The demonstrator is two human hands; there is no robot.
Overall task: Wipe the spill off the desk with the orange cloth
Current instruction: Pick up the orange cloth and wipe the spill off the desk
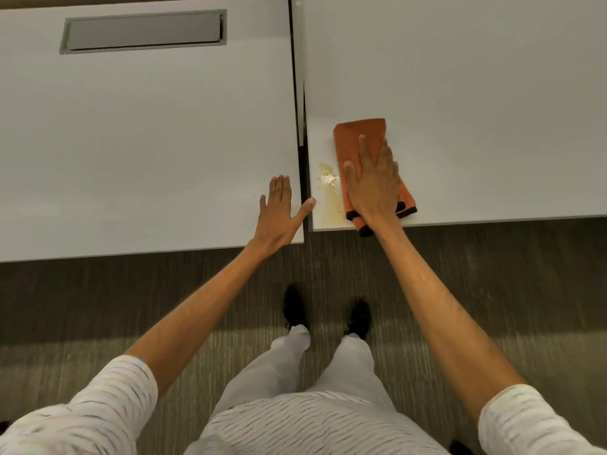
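Observation:
A folded orange cloth (356, 139) with black trim lies on the right white desk (476, 93), near its front left corner. My right hand (372, 182) presses flat on the cloth, fingers spread. Just left of the cloth, a yellowish spill (328, 192) with a whitish blob streaks toward the desk's front edge, uncovered. My left hand (279, 215) rests flat on the left desk (131, 142), fingers apart, its thumb reaching over the gap toward the spill.
A dark narrow gap (300, 126) separates the two desks. A grey cable hatch (143, 31) is set into the left desk at the back. Below the desk edges are carpeted floor and my feet (328, 313).

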